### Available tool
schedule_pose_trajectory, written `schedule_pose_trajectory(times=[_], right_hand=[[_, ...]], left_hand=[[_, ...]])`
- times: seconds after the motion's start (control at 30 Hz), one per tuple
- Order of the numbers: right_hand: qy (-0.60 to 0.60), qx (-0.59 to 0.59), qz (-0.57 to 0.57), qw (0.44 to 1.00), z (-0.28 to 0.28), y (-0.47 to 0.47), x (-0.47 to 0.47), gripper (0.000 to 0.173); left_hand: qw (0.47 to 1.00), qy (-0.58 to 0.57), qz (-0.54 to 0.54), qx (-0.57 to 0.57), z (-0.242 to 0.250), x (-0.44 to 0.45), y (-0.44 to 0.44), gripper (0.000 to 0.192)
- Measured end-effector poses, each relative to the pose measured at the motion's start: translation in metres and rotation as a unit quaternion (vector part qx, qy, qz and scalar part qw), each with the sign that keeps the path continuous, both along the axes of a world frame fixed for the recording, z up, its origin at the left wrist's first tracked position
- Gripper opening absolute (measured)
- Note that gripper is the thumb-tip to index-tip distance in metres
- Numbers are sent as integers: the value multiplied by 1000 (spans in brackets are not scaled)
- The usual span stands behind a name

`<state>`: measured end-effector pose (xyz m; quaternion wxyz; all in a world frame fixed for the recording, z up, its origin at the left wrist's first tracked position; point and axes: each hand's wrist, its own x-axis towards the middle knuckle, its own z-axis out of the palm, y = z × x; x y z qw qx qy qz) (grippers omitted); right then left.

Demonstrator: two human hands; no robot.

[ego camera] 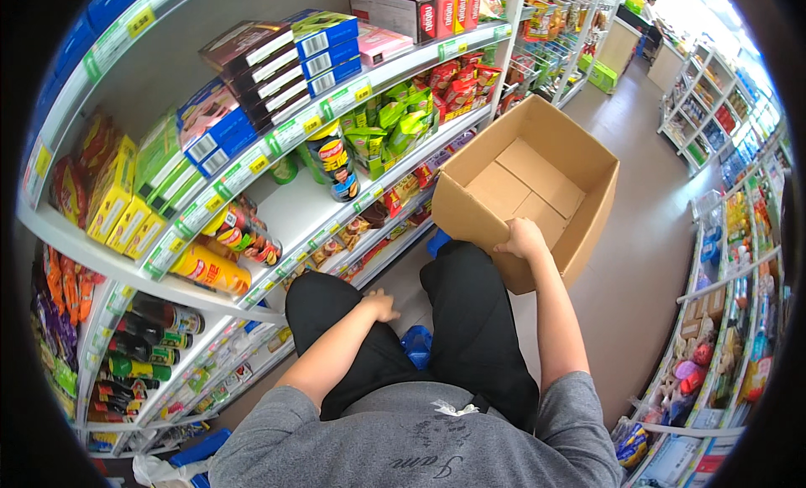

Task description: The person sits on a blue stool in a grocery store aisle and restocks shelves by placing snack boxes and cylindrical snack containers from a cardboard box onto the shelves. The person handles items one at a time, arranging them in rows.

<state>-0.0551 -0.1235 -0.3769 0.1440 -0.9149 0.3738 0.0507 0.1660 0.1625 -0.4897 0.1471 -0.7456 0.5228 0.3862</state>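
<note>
With its fingers over the near rim, my right hand (524, 237) grips an open cardboard box (535, 179) that has nothing inside. The box is tilted toward me, to the right of the shelves. My left hand (380, 305) is low beside my left knee, fingers loosely spread, holding nothing. Left of the box, a store shelf (277, 201) bears a tall black snack canister (337, 164), green snack bags (397, 123), red snack bags (463, 85) and several canisters lying or leaning at its left end, among them a yellow-orange one (214, 268).
Stacked biscuit boxes (271, 72) fill part of the shelf above. Bottles (148, 337) stand on shelves at lower left. Along the right runs another stocked shelf row (718, 299). A white rack (705, 104) and a person (650, 16) by a counter are farther off.
</note>
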Motion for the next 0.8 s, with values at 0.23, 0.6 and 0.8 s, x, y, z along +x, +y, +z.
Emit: schedule_pose_trajectory(times=[0.23,0.6,0.8], right_hand=[[-25,-12,-11,1000,-1,-10,2,52],[-64,-139,-11,988,15,-14,39,52],[-97,-229,-94,964,-13,-2,62,57]], left_hand=[[984,96,41,-147,-35,14,-1,65],[637,-166,308,-687,91,16,-19,76],[565,-202,331,-728,120,60,-41,95]])
